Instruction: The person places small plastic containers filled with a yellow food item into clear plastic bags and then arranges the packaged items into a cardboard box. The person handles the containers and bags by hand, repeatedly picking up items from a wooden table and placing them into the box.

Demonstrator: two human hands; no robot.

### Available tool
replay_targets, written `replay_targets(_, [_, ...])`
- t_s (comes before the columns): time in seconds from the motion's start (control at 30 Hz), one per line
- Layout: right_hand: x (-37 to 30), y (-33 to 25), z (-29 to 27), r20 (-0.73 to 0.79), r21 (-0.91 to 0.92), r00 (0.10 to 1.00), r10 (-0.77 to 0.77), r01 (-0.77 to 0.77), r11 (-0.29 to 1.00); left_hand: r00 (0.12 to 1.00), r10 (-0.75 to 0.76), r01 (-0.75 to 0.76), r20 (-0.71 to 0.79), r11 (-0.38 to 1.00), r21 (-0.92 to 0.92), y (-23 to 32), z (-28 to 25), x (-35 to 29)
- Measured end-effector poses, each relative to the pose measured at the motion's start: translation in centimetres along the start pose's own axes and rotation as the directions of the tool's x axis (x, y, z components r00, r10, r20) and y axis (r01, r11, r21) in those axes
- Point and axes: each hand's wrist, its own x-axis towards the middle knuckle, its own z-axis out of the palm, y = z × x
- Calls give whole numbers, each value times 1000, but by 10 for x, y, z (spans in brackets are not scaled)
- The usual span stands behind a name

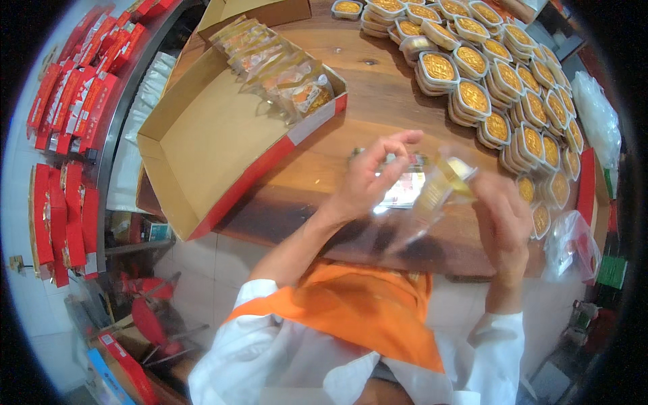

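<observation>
My left hand (373,177) is over the table's near part, with thumb and forefinger apart and nothing visible between them. To its right, my right hand (503,217) pinches the edge of a clear plastic bag (442,185), partly smeared by motion. Something pale yellow shows inside the bag, too blurred to name. Beneath the bag and left fingers lies a shiny pile of printed wrappers (403,191), partly hidden. Farther left, a shallow red cardboard box (223,145) stands open, with a row of bagged mooncakes (280,71) along its far right side.
Stacks of golden mooncakes in clear trays (472,96) cover the table's right side. Clear plastic bags (570,248) lie at the right edge. Folded red boxes (74,101) fill a rack on the left. Another cardboard box (253,9) sits at the far edge of the wooden table (368,101).
</observation>
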Motion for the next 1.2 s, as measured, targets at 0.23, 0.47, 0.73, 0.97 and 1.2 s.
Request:
replay_targets(0.23, [8,5,7,67,-161,996,-53,64,985,957,-237,233,-168,971,-44,1,-12,-17])
replay_targets(0.47, [24,6,16,7,-178,987,-160,159,971,991,-110,136,-82,837,531,10,1,-5])
replay_targets(0.73, [20,2,14,-296,18,952,-82,91,996,936,-207,286,-284,919,273,46,-53,19])
replay_targets(0.97, [-13,34,19,-152,154,974,165,-141,978,899,-25,395,-437,477,785,32,-124,39])
replay_targets(1.2, [-29,41,23,-59,262,941,334,-308,915,812,-516,456,-272,271,848,12,-158,51])
